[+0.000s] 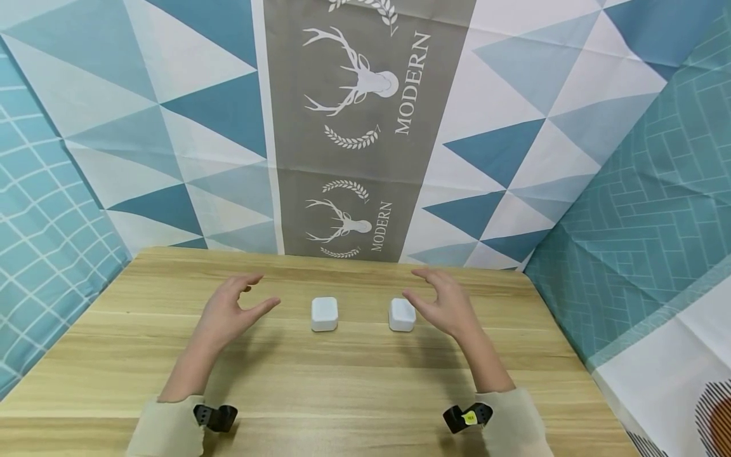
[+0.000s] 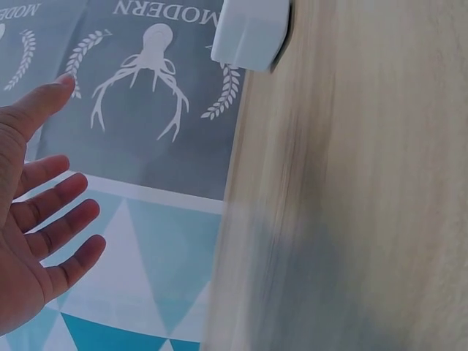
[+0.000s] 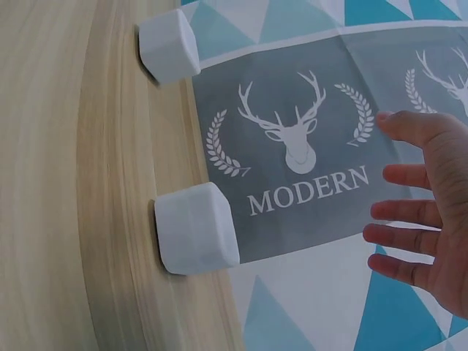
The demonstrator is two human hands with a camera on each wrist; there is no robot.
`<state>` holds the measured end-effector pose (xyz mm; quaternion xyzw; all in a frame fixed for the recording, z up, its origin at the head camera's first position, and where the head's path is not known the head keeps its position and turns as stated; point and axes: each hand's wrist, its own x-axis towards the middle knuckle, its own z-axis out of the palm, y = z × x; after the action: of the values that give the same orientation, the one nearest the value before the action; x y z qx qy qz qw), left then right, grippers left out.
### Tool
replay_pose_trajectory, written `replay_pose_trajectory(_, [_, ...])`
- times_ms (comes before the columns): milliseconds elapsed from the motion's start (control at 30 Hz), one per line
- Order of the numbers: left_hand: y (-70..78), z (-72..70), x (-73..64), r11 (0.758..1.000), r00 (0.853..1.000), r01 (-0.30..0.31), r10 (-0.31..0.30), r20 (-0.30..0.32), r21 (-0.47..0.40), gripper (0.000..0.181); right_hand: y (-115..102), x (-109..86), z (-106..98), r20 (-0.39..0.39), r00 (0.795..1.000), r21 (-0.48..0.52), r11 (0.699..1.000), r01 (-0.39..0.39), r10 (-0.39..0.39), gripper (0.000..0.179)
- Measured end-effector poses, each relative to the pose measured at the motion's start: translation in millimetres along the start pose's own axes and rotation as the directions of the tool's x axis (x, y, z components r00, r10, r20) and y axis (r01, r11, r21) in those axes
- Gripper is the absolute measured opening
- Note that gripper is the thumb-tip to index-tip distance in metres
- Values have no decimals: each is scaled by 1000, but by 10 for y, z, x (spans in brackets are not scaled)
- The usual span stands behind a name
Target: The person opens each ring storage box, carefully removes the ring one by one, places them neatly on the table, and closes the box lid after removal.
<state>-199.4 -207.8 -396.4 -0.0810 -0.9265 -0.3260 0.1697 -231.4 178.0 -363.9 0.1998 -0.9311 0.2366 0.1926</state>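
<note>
Two small white blocks with rounded edges stand apart on the wooden table. The left white block (image 1: 324, 314) is nearer the middle, and the right white block (image 1: 402, 315) lies beside my right thumb in the head view. My left hand (image 1: 233, 310) hovers left of the left block, thumb and fingers spread with nothing between them. Above the table, my right hand (image 1: 444, 301) holds nothing, its fingers apart and its thumb overlapping the right block's corner in the head view. The right wrist view shows both blocks, the nearer block (image 3: 196, 229) below the farther block (image 3: 168, 47).
The wooden table (image 1: 342, 393) ends at a back edge against a hanging cloth (image 1: 354, 158) printed with deer heads and triangles. Tile-patterned cloth (image 1: 46, 184) hangs at the left, and another teal cloth (image 1: 645, 209) at the right. Each wrist wears a black camera (image 1: 216, 417).
</note>
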Motion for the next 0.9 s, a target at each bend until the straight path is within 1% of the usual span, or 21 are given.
replay_pose_trajectory(233, [-5,42,-24,1000,1000,4,-4,10,-7,65,-40,-10,54,22,1000,-11,1000,18,-18,51])
replay_pose_trajectory(433, [11,72,-48,1000,1000,8,-8,23,-14,65,-62,-20,91,24,999,3,1000,27,-27,50])
replay_pose_trajectory(900, [40,123,-77,999,1000,8,-7,22,-35,63,-148,-14,262,44,997,19,998,61,-62,48])
